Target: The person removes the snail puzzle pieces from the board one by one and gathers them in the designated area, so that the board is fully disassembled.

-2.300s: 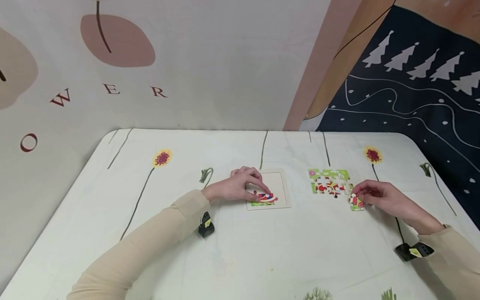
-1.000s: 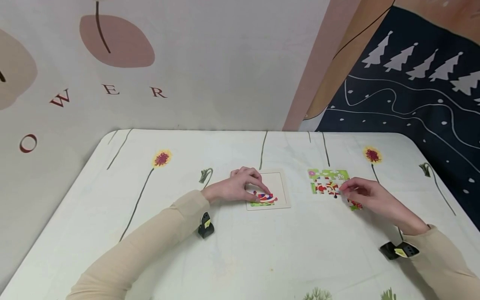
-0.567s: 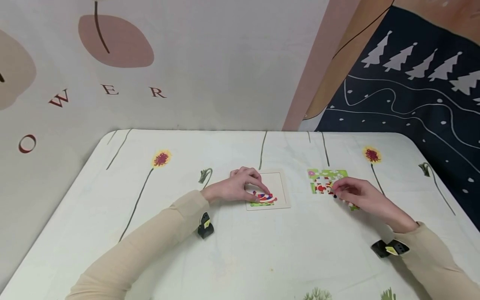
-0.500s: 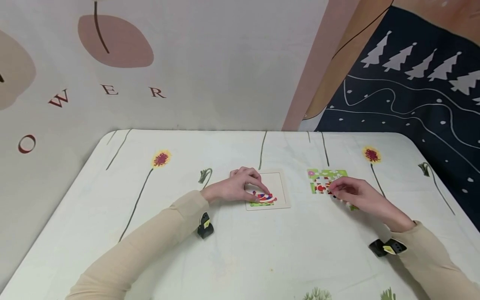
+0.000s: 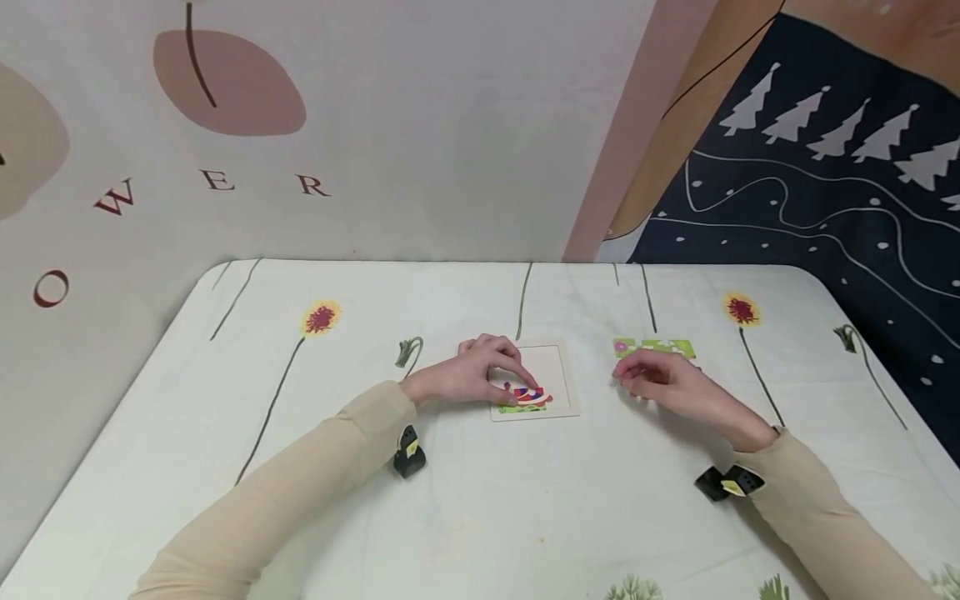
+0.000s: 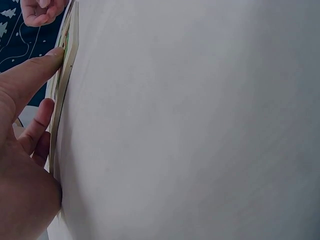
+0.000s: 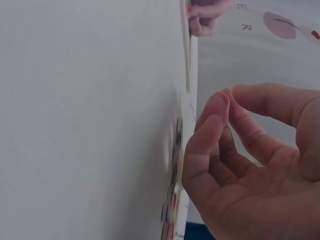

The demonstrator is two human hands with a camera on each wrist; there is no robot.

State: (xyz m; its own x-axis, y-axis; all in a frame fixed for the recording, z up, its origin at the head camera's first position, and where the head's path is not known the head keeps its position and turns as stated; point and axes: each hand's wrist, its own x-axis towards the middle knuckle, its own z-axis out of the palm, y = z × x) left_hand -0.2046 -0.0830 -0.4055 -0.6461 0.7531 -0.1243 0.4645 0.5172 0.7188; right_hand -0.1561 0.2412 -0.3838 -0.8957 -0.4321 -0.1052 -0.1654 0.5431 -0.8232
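My left hand rests on a square wooden puzzle board. Its thumb and index finger lie against fitted red, blue and green jigsaw pieces along the near edge. Seen edge-on in the left wrist view, the board has the thumb pressing on it. My right hand hovers over the other jigsaw pieces, of which a green strip shows. In the right wrist view its thumb and fingertips come together, with nothing visible between them. The hand hides most loose pieces.
A white cloth printed with flowers and stems covers the table. A pale wall rises behind it, and a dark cloth with white trees hangs at the right.
My right hand has moved left across the loose jigsaw pieces, from the mushroom piece on their right to their left side. The left hand has stayed on the board.
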